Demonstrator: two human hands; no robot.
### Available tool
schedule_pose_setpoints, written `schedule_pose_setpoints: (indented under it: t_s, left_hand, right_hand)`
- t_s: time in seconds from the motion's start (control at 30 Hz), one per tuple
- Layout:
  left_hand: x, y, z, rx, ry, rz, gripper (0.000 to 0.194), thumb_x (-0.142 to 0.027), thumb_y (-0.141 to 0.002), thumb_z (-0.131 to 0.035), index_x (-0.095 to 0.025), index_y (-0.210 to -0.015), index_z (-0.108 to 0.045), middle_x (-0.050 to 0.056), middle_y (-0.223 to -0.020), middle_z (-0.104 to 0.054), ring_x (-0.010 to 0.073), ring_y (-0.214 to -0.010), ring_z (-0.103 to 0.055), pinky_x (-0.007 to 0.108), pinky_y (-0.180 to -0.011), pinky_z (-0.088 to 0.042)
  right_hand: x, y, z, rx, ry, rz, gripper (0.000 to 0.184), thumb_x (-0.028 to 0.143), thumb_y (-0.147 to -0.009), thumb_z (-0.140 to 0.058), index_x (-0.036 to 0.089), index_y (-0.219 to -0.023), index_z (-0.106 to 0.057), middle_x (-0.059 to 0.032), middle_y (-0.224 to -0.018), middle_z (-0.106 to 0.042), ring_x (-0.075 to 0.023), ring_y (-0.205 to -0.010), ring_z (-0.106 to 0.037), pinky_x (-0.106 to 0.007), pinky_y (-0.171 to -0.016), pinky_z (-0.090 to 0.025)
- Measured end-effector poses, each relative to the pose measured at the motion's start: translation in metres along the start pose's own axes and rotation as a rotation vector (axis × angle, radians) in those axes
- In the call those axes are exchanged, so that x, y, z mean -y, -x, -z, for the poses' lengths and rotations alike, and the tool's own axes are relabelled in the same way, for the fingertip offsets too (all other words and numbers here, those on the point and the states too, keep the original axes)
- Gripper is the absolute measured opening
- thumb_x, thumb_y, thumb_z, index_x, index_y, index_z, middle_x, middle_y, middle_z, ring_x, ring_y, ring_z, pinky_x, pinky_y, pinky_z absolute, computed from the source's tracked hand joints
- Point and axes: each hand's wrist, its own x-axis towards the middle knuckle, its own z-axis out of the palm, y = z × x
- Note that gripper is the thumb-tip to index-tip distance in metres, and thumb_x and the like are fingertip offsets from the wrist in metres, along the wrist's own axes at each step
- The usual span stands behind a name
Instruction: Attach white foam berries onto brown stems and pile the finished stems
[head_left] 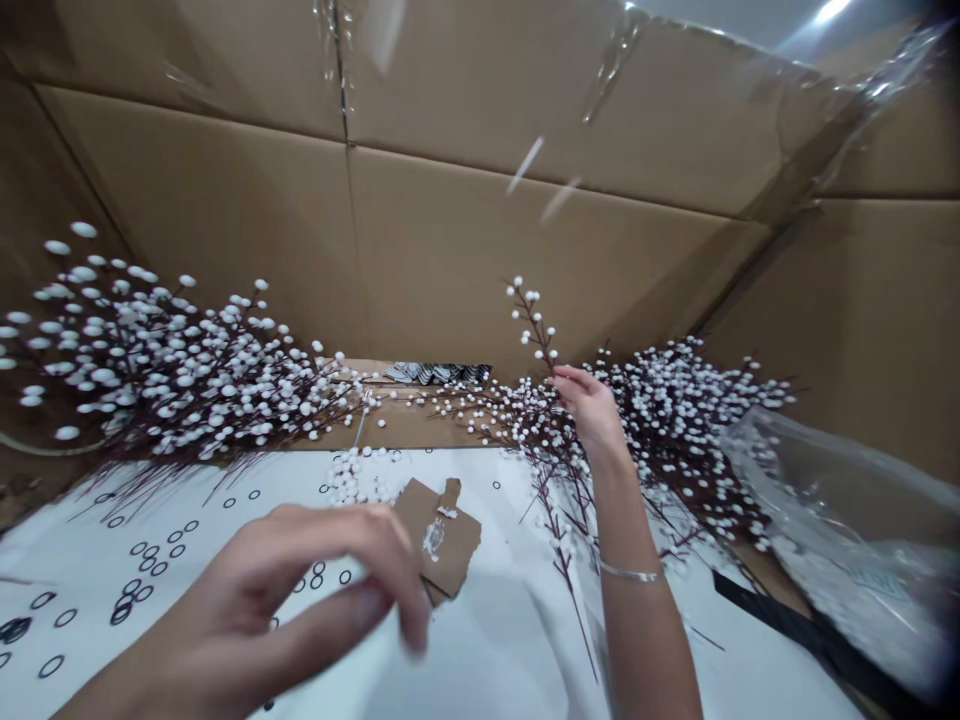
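My right hand [587, 405] reaches out to the far side, its fingers closed on the stem of an artificial berry branch [534, 325]. White berries on a dark brown stem rise above the fingertips, in front of the cardboard. Just under that hand lies a pile of similar berry branches [675, 420]. In the near foreground, slightly blurred, my left hand [322, 580] hovers over the white tabletop [480, 660]. Its fingers are bent and apart from the thumb, with nothing seen between them. Near its fingertips lies a torn piece of cardboard [450, 550].
A second heap of berry branches [202, 370] lies at the left. Loose white berries [364, 475] and several small black rings [150, 555] are scattered on the table. Tall cardboard walls [480, 240] stand behind. A clear plastic bag [862, 540] of white pieces sits at the right.
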Motion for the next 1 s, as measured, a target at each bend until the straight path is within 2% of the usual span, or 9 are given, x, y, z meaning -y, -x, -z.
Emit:
schedule_pose_setpoints:
  t_s: [0.17, 0.33, 0.5, 0.63, 0.73, 0.8, 0.83, 0.9, 1.0]
  left_hand:
    - [0.039, -0.035, -0.016, -0.162, -0.221, 0.131, 0.019, -0.035, -0.096, -0.052, -0.030, -0.110, -0.065, -0.001, -0.109, -0.067, 0.0162, -0.100, -0.061, 0.028, -0.085, -0.046]
    - [0.069, -0.051, -0.024, -0.115, -0.134, 0.222, 0.027, -0.042, -0.098, -0.048, -0.024, -0.109, -0.065, 0.000, -0.106, -0.068, 0.0175, -0.099, -0.061, 0.030, -0.085, -0.044]
    - [0.072, -0.058, -0.021, -0.074, 0.266, 0.235, 0.030, -0.037, -0.098, -0.049, -0.014, -0.089, -0.068, 0.001, -0.078, -0.069, 0.0123, -0.076, -0.062, 0.023, -0.072, -0.045]
    - [0.074, -0.061, -0.015, -0.115, 0.396, 0.241, 0.026, -0.034, -0.096, -0.053, -0.013, -0.095, -0.068, 0.001, -0.069, -0.069, 0.0099, -0.064, -0.061, 0.021, -0.062, -0.043]
    - [0.073, -0.060, -0.008, -0.171, 0.401, 0.230, 0.025, -0.033, -0.096, -0.055, -0.012, -0.097, -0.069, 0.002, -0.071, -0.070, 0.0092, -0.063, -0.060, 0.020, -0.062, -0.045]
    - [0.070, -0.058, -0.005, -0.188, 0.396, 0.237, 0.025, -0.032, -0.096, -0.055, -0.012, -0.097, -0.069, 0.003, -0.072, -0.070, 0.0094, -0.063, -0.060, 0.020, -0.062, -0.046]
    - [0.068, -0.057, -0.004, -0.192, 0.390, 0.238, 0.025, -0.032, -0.096, -0.055, -0.012, -0.097, -0.069, 0.004, -0.072, -0.070, 0.0094, -0.063, -0.060, 0.020, -0.062, -0.047]
    - [0.065, -0.056, -0.003, -0.193, 0.367, 0.230, 0.025, -0.031, -0.096, -0.054, -0.012, -0.097, -0.069, 0.004, -0.073, -0.070, 0.0095, -0.063, -0.060, 0.020, -0.062, -0.048]
    - [0.061, -0.055, -0.002, -0.184, 0.335, 0.217, 0.024, -0.030, -0.097, -0.053, -0.012, -0.095, -0.070, 0.004, -0.073, -0.070, 0.0095, -0.065, -0.060, 0.020, -0.064, -0.049]
  right_hand:
    - [0.041, 0.053, -0.059, 0.375, -0.733, -0.206, 0.036, 0.026, -0.059, -0.084, 0.019, -0.090, -0.067, -0.0016, -0.086, -0.071, -0.0084, -0.069, -0.062, -0.024, -0.076, -0.052]
    - [0.063, 0.111, -0.097, 0.587, -0.870, -0.299, 0.031, 0.022, -0.065, -0.083, 0.018, -0.091, -0.067, -0.0025, -0.086, -0.072, -0.0098, -0.071, -0.063, -0.022, -0.069, -0.052]
    - [0.068, 0.128, -0.103, 0.651, -0.844, -0.284, 0.028, 0.027, -0.069, -0.081, 0.021, -0.092, -0.066, -0.0008, -0.085, -0.070, -0.0121, -0.076, -0.064, -0.024, -0.072, -0.051]
    - [0.061, 0.112, -0.095, 0.715, -0.521, -0.053, 0.024, 0.034, -0.083, -0.067, 0.023, -0.105, -0.065, -0.0033, -0.106, -0.068, -0.0147, -0.097, -0.063, -0.028, -0.087, -0.048]
    - [0.041, 0.095, -0.092, 0.757, 0.115, 0.161, 0.024, 0.031, -0.091, -0.053, 0.021, -0.110, -0.062, -0.0060, -0.114, -0.066, -0.0173, -0.098, -0.061, -0.029, -0.085, -0.046]
    - [0.023, 0.085, -0.093, 0.840, 0.649, 0.149, 0.026, 0.029, -0.092, -0.046, 0.020, -0.110, -0.062, -0.0076, -0.113, -0.066, -0.0189, -0.098, -0.060, -0.029, -0.082, -0.044]
    - [0.013, 0.081, -0.095, 0.880, 0.765, 0.098, 0.023, 0.028, -0.089, -0.051, 0.016, -0.103, -0.065, -0.0106, -0.108, -0.067, -0.0216, -0.095, -0.061, -0.030, -0.079, -0.043]
    - [-0.004, 0.075, -0.098, 0.974, 0.872, 0.012, 0.018, 0.028, -0.079, -0.062, 0.013, -0.088, -0.068, -0.0115, -0.089, -0.070, -0.0228, -0.081, -0.062, -0.029, -0.069, -0.042]
    - [-0.021, 0.068, -0.101, 1.090, 0.883, -0.050, 0.020, 0.032, -0.074, -0.067, 0.014, -0.083, -0.069, -0.0068, -0.075, -0.069, -0.0183, -0.069, -0.059, -0.025, -0.060, -0.039]
